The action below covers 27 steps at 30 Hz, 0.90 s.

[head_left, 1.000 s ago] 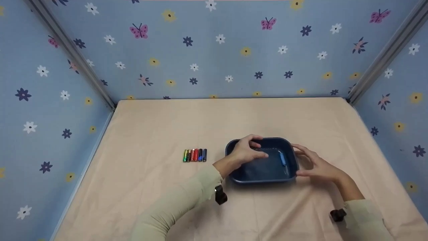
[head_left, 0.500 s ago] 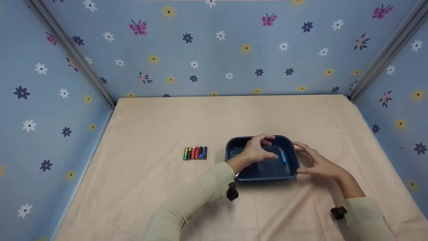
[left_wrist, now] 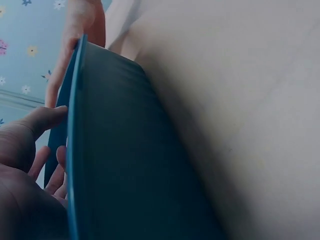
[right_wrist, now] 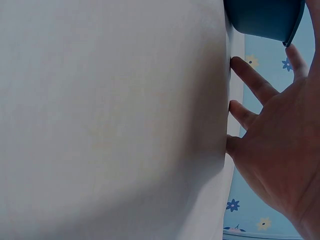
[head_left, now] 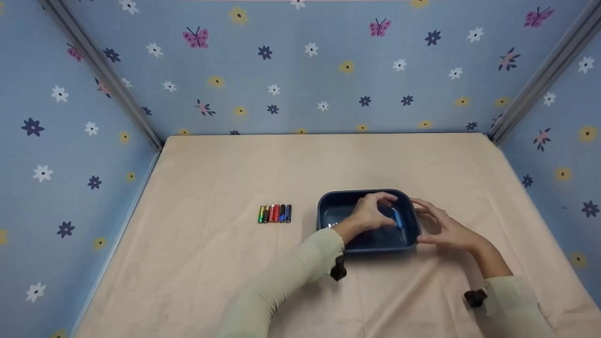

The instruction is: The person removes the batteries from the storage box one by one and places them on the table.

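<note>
In the head view a dark blue rectangular tray (head_left: pixel 371 249) stands on the cloth. My left hand (head_left: pixel 373 213) reaches over it, thumb and fingers apart in a loose arc with nothing between them. Just right of that thumb, a small light-blue cylinder (head_left: pixel 398 218) lies against the tray's right side. Shiny silvery bits (head_left: pixel 332 225) show in the tray beside my left wrist; their kind is unclear. My right hand (head_left: pixel 448 232) is at the tray's right end, fingers spread. A fingertip touches the rim in the right wrist view, while other fingertips rest on the cloth.
Left of the tray, several batteries (head_left: pixel 274 214) in green, red, black and blue stand side by side in a short row. A beige cloth (head_left: pixel 211 188) covers the table. Blue flowered walls (head_left: pixel 300 70) enclose the back and sides.
My left hand has moved rightward across the tray, closer to the light-blue cylinder, uncovering the silvery bits on the left. The right hand has stayed at the tray's right end.
</note>
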### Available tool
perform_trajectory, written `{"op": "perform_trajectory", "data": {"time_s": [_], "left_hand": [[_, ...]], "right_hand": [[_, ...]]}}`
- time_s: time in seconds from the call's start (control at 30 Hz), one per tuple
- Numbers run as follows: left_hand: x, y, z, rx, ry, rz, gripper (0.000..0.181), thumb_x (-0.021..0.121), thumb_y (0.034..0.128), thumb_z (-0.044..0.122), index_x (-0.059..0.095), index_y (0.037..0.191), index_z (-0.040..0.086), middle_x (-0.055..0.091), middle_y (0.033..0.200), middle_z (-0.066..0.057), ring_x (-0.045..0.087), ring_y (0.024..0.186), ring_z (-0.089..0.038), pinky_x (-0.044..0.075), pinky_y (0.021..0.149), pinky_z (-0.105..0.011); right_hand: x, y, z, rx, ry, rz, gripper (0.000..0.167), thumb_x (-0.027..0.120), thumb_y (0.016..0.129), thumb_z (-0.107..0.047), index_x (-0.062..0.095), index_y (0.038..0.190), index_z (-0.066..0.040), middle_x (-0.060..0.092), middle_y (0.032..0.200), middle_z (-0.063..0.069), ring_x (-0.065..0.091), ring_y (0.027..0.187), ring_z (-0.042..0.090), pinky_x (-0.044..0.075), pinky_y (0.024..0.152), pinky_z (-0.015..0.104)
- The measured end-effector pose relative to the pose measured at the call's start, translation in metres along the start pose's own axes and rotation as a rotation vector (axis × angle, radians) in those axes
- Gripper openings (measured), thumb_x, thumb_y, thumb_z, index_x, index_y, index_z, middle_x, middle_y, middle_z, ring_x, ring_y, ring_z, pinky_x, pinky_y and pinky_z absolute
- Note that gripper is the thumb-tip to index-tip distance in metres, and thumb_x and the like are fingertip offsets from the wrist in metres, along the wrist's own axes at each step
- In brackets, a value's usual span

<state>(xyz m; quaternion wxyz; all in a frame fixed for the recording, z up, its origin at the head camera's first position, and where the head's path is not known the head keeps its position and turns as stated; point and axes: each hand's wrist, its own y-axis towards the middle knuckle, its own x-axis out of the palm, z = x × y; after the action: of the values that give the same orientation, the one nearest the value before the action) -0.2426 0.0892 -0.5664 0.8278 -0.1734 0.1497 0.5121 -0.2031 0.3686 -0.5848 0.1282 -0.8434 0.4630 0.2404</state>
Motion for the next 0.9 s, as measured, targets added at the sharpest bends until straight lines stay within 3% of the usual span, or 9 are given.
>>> {"op": "perform_trajectory", "data": {"time_s": [0.13,0.3,0.4,0.57,0.9], "left_hand": [[0.014,0.020,-0.017,0.013,0.088,0.007,0.062,0.101,0.0809,0.015,0.079,0.136,0.032,0.084,0.126,0.009,0.073,0.123,-0.009,0.056,0.106,-0.025],[0.027,0.039,-0.026,-0.046,0.121,0.026,0.062,0.103,0.0789,0.019,0.080,0.135,0.033,0.084,0.120,0.012,0.074,0.116,-0.006,0.055,0.105,-0.022],[0.033,0.046,-0.026,-0.115,0.115,0.036,0.061,0.103,0.0789,0.017,0.080,0.132,0.034,0.082,0.115,0.016,0.072,0.114,-0.006,0.055,0.104,-0.022],[0.039,0.047,-0.018,-0.214,0.060,0.084,0.059,0.105,0.0753,0.011,0.082,0.124,0.034,0.079,0.105,0.019,0.070,0.112,-0.009,0.057,0.107,-0.025],[0.054,0.044,-0.015,-0.237,0.115,0.120,0.053,0.102,0.0755,0.010,0.084,0.122,0.027,0.082,0.110,0.009,0.071,0.101,-0.007,0.058,0.094,-0.021]], "right_hand": [[0.000,0.001,0.000,0.003,-0.002,0.002,0.097,0.085,0.095,-0.006,0.034,0.177,-0.020,0.040,0.180,0.023,0.044,0.147,-0.015,0.009,0.124,0.091],[0.000,0.001,0.000,-0.011,-0.015,0.004,0.098,0.085,0.095,-0.005,0.034,0.177,-0.018,0.042,0.179,0.024,0.045,0.148,-0.011,0.011,0.124,0.090],[-0.001,0.000,0.000,-0.009,-0.018,0.001,0.098,0.085,0.095,-0.006,0.034,0.178,-0.019,0.041,0.180,0.021,0.044,0.148,-0.012,0.012,0.124,0.089],[-0.002,0.002,-0.001,-0.010,-0.021,-0.006,0.098,0.085,0.095,-0.005,0.033,0.178,-0.019,0.039,0.182,0.018,0.044,0.149,-0.012,0.014,0.125,0.086],[-0.001,-0.001,0.000,0.043,-0.009,-0.006,0.097,0.083,0.098,-0.008,0.032,0.179,-0.022,0.039,0.180,0.023,0.040,0.145,-0.017,0.010,0.123,0.091]]}}
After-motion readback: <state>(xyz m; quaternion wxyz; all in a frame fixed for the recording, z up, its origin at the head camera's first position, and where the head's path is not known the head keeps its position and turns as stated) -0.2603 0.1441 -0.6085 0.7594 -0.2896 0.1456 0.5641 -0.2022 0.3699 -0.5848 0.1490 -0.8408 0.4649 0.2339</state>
